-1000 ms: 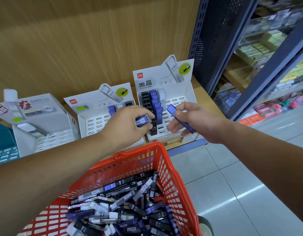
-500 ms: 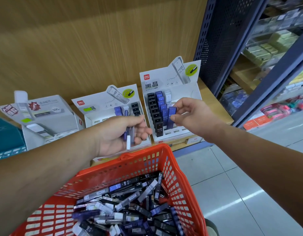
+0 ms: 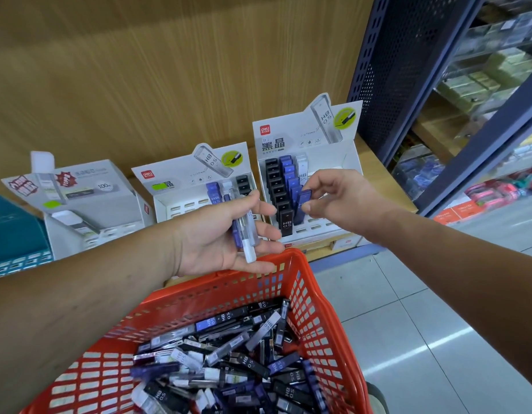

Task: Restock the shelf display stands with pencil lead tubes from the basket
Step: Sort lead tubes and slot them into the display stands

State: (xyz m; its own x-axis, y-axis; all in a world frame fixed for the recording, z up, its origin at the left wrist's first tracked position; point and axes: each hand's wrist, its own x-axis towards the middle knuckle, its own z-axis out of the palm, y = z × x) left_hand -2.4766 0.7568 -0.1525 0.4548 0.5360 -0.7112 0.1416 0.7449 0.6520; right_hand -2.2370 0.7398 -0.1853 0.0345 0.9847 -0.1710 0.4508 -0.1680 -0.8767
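A red basket in the foreground holds several black, blue and clear pencil lead tubes. My left hand is palm up above the basket's far rim, with a blue tube and a clear white-capped tube lying across its fingers under the thumb. My right hand pinches a blue tube standing in the blue row of the right display stand. That stand has a black row, a blue row and a clear row. The middle display stand holds a few tubes at its back.
A third white display stand and a teal box sit on the wooden shelf to the left. A wooden back panel rises behind the stands. A dark blue perforated shelving upright stands to the right, above the grey tiled floor.
My right hand carried the blue tube from mid-air into the blue row of the right stand. My left hand turned palm up, showing the tubes it holds.
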